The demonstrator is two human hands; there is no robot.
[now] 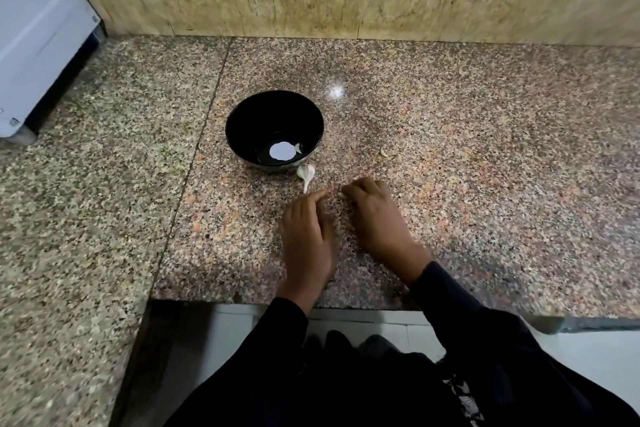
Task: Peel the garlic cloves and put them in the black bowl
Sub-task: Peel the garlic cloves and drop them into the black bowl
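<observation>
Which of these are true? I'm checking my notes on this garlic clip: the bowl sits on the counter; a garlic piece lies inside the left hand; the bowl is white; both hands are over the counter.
1. The black bowl sits on the granite counter. True.
2. The garlic piece lies inside the left hand. False: it lies on the counter beside the bowl, beyond the left hand's fingertips.
3. The bowl is white. False: it is black, with a bright reflection inside.
4. The left hand and the right hand are over the counter. True.
</observation>
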